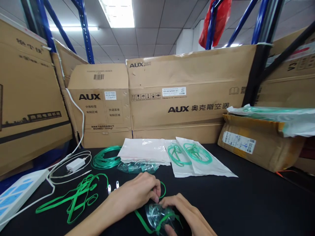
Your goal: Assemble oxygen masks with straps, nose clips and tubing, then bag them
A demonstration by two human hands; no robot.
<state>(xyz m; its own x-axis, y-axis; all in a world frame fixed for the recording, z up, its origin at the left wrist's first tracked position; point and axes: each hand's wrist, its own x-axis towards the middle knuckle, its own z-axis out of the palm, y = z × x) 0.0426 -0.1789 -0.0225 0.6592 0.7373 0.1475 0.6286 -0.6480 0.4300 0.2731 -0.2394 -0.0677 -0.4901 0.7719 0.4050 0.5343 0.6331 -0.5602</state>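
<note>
Near the front edge of the black table [246, 203], grips 1 clear mask [155, 214] with the right hand [189, 214], fingers curled over its rim. Pinches the green strap [164, 189] tight between thumb and fingertips of the left hand [137, 195]. Farther back, leaves loose straps [73, 200], coiled tubing [105, 159] and 2 bagged masks [197, 155] lying well apart.

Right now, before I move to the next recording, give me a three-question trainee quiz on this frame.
1. True or false: the right hand holds the mask.
2. Which lies left of the left hand? A) loose straps B) red scissors C) a blue cup
3. Fill in: the bags hold green ____.
Key: 1 true; 2 A; 3 tubing.
</note>
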